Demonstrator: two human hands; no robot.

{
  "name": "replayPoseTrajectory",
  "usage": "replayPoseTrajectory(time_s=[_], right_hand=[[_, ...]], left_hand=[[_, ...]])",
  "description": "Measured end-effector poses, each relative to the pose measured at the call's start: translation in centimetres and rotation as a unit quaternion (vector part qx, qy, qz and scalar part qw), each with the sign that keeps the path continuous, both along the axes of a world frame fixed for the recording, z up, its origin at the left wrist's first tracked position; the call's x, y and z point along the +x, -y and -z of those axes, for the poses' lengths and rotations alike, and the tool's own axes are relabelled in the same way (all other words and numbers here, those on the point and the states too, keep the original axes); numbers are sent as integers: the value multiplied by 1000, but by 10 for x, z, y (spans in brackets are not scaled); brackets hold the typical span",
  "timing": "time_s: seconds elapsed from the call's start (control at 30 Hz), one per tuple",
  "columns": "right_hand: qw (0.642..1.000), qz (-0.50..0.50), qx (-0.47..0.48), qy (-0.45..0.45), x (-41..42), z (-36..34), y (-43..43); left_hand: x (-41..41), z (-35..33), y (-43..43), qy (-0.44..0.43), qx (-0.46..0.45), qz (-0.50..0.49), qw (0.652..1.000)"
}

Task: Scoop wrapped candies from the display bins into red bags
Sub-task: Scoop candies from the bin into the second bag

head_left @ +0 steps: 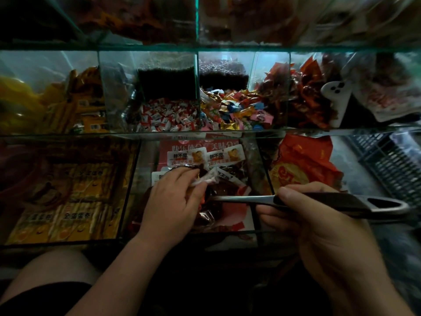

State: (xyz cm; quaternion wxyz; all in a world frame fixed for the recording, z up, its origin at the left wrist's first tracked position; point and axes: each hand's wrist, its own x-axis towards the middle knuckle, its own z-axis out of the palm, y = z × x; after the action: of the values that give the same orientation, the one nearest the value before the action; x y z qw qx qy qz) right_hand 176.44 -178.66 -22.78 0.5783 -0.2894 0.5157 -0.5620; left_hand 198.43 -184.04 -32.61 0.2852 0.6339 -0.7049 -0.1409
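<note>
My left hand (175, 197) reaches into the middle lower glass bin (259, 179) and pinches a small wrapped snack packet (209, 177) among dark red packets with white labels. My right hand (319, 226) grips the black handle of a metal scoop (319, 200), whose shaft points left toward the left hand; its bowl is hidden under that hand and the packets. A crumpled red bag (305, 160) lies in the bin to the right. Wrapped candies fill the shelf above: red-and-white ones (168, 117) and mixed coloured ones (239, 110).
Yellow egg-roll packs (68, 197) fill the lower left bin. A white scoop (337, 99) stands among red wrappers in the upper right bin. A dark plastic crate (391, 160) sits at far right. Glass dividers and shelf edges separate all bins. My knee (57, 270) is at bottom left.
</note>
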Motion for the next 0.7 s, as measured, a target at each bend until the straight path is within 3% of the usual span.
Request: replayPoseTrajectory(time_s=[0.43, 0.7], right_hand=[[994, 45, -85, 52, -8, -43, 42], [980, 139, -106, 98, -20, -47, 93]], left_hand=[[-20, -70, 84, -38, -143, 54, 988], [-66, -101, 179, 2, -122, 114, 986]])
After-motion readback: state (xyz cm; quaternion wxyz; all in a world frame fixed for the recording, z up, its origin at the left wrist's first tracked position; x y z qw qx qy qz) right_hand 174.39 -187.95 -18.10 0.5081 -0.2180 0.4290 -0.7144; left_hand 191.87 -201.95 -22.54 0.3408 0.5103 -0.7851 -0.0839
